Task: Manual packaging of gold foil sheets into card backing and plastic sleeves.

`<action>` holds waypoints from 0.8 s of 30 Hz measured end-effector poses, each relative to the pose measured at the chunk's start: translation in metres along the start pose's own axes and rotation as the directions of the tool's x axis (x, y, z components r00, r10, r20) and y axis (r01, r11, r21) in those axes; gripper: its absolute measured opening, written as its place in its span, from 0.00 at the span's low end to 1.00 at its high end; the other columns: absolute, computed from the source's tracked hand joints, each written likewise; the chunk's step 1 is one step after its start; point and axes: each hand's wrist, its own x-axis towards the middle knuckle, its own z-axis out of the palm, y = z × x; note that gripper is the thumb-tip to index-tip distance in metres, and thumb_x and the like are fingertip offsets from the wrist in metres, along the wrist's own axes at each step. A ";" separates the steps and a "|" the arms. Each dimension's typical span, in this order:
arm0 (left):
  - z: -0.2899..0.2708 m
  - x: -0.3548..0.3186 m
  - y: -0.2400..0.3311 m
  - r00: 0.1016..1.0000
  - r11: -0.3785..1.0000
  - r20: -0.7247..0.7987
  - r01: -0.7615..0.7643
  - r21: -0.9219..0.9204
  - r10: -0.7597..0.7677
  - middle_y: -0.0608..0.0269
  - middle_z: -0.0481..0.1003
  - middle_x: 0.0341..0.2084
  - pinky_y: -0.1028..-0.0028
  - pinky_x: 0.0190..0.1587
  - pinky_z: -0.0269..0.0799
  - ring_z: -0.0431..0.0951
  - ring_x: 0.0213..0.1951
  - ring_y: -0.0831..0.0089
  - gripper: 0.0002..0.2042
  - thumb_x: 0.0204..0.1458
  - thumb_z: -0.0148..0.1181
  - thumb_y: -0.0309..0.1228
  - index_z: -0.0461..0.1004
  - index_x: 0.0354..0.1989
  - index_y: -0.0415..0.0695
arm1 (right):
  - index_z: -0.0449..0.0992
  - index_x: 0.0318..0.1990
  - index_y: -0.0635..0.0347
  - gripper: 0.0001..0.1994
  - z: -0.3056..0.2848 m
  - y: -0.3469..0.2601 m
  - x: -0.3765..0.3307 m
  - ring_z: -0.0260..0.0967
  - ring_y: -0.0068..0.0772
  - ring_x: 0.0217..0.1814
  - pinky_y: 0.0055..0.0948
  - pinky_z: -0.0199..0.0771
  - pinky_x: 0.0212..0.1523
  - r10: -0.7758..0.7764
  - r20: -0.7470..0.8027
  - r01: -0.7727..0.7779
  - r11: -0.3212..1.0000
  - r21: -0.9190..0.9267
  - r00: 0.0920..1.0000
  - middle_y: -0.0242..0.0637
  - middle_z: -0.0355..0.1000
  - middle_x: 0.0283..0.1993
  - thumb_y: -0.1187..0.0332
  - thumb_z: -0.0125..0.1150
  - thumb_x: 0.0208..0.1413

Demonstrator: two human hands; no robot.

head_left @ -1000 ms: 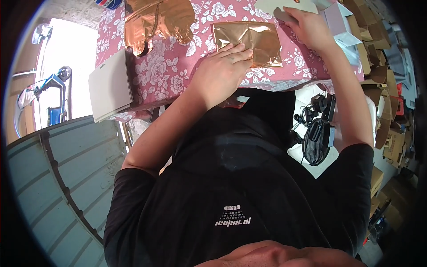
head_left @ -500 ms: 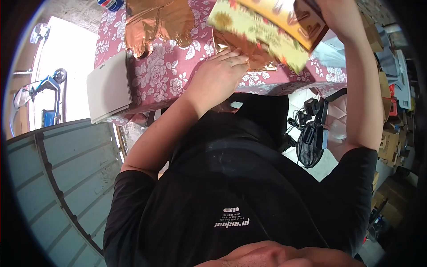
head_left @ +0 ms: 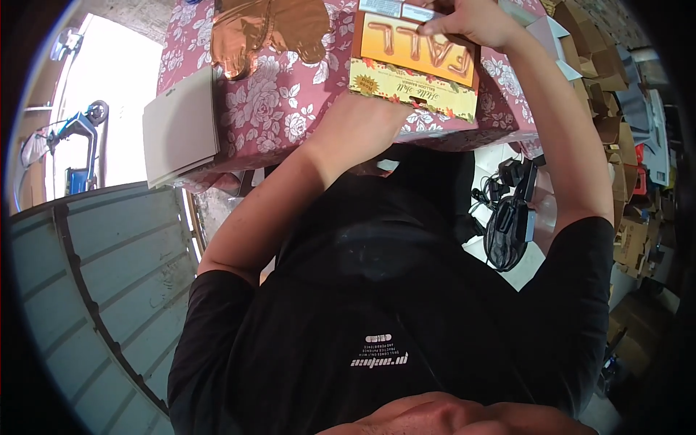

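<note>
Over floral cloth (head_left: 264, 119), the right hand (head_left: 475, 22) grips a rectangular card (head_left: 413, 54), hiding the grip of the left hand (head_left: 365, 125).

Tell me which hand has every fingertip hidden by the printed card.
The left hand; the right hand has its thumb visible on top of the printed card.

Daylight glares at ten o'clock, washing the ground (head_left: 123, 109) to plain white. A copper foil balloon (head_left: 268, 32) glints at eleven; the printed package (head_left: 415, 47) at one is crisp. The black T-shirt (head_left: 377, 304) at six swallows detail. Fisheye distortion bows the ribbed panel (head_left: 109, 268) at eight.
</note>
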 end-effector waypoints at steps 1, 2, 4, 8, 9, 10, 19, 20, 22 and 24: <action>-0.002 -0.001 0.001 1.000 1.000 0.000 -0.001 -0.001 0.001 0.55 0.83 0.28 0.57 0.36 0.82 0.86 0.32 0.56 0.08 0.60 0.56 0.30 0.83 0.38 0.47 | 0.83 0.55 0.65 0.19 0.000 0.001 0.002 0.77 0.18 0.45 0.24 0.79 0.48 0.006 0.081 -0.003 0.999 -0.038 0.997 0.29 0.83 0.45 0.79 0.77 0.54; -0.005 -0.002 0.002 0.998 0.999 0.062 -0.010 0.034 0.008 0.56 0.83 0.27 0.57 0.35 0.82 0.86 0.32 0.56 0.08 0.60 0.56 0.30 0.83 0.37 0.46 | 0.83 0.55 0.64 0.21 0.001 0.002 0.005 0.77 0.19 0.46 0.25 0.79 0.49 0.016 0.133 -0.002 0.994 -0.111 0.991 0.30 0.83 0.47 0.77 0.79 0.53; -0.007 -0.003 0.002 0.993 0.997 0.122 -0.017 0.069 0.008 0.56 0.83 0.27 0.58 0.35 0.82 0.86 0.31 0.57 0.08 0.60 0.56 0.30 0.82 0.36 0.45 | 0.84 0.57 0.63 0.24 0.012 0.010 0.010 0.78 0.24 0.48 0.29 0.79 0.53 0.108 0.181 -0.086 0.988 -0.126 0.977 0.33 0.85 0.49 0.74 0.81 0.50; -0.002 -0.010 -0.001 0.987 0.977 -0.024 -0.155 0.148 0.160 0.59 0.82 0.27 0.60 0.38 0.82 0.86 0.33 0.58 0.08 0.60 0.57 0.32 0.81 0.37 0.43 | 0.84 0.56 0.60 0.25 0.032 0.017 0.010 0.79 0.27 0.48 0.31 0.79 0.55 0.056 0.154 0.022 0.887 -0.461 0.986 0.36 0.85 0.49 0.73 0.82 0.48; -0.002 -0.010 0.000 0.982 0.969 -0.037 -0.174 0.173 0.183 0.59 0.82 0.27 0.61 0.40 0.82 0.86 0.34 0.59 0.09 0.59 0.58 0.32 0.81 0.39 0.42 | 0.84 0.56 0.60 0.26 0.036 0.014 0.007 0.80 0.30 0.48 0.32 0.79 0.55 0.083 0.120 -0.017 0.880 -0.474 0.989 0.37 0.85 0.50 0.72 0.82 0.47; -0.003 -0.012 0.001 0.983 0.970 -0.036 -0.171 0.173 0.179 0.59 0.82 0.27 0.61 0.40 0.82 0.86 0.34 0.59 0.09 0.59 0.58 0.32 0.81 0.39 0.42 | 0.84 0.56 0.59 0.27 0.040 0.010 0.005 0.81 0.33 0.48 0.33 0.79 0.55 0.111 0.085 -0.056 0.872 -0.486 0.990 0.39 0.85 0.50 0.71 0.82 0.45; -0.015 -0.059 0.015 0.849 0.914 -0.344 -0.397 0.088 0.402 0.59 0.80 0.52 0.62 0.59 0.76 0.82 0.54 0.60 0.25 0.50 0.70 0.31 0.77 0.59 0.44 | 0.84 0.49 0.59 0.27 0.043 0.010 0.016 0.82 0.46 0.50 0.40 0.80 0.53 0.086 0.045 -0.037 0.764 -0.644 0.995 0.48 0.84 0.47 0.61 0.85 0.40; -0.012 -0.054 0.019 0.861 0.937 -0.374 -0.340 0.082 0.345 0.58 0.78 0.56 0.60 0.63 0.72 0.79 0.59 0.59 0.28 0.51 0.71 0.33 0.75 0.62 0.43 | 0.84 0.48 0.59 0.27 0.044 0.010 0.019 0.82 0.45 0.49 0.40 0.81 0.52 0.103 0.054 -0.044 0.760 -0.648 0.993 0.48 0.84 0.46 0.59 0.86 0.38; -0.019 -0.031 0.030 0.938 0.981 -0.290 -0.174 0.087 0.192 0.55 0.73 0.64 0.56 0.72 0.62 0.70 0.69 0.58 0.31 0.54 0.70 0.41 0.73 0.66 0.42 | 0.84 0.48 0.58 0.28 0.040 0.007 0.024 0.82 0.45 0.47 0.40 0.81 0.51 0.139 0.066 -0.057 0.727 -0.684 0.988 0.48 0.84 0.45 0.57 0.86 0.37; -0.003 -0.016 0.027 0.973 0.985 -0.178 -0.130 0.112 0.148 0.54 0.73 0.65 0.55 0.74 0.59 0.68 0.71 0.57 0.32 0.56 0.69 0.43 0.72 0.67 0.40 | 0.82 0.46 0.62 0.22 0.023 0.047 0.023 0.79 0.42 0.36 0.39 0.78 0.38 0.038 0.090 0.034 0.731 -0.681 0.995 0.43 0.81 0.36 0.65 0.82 0.43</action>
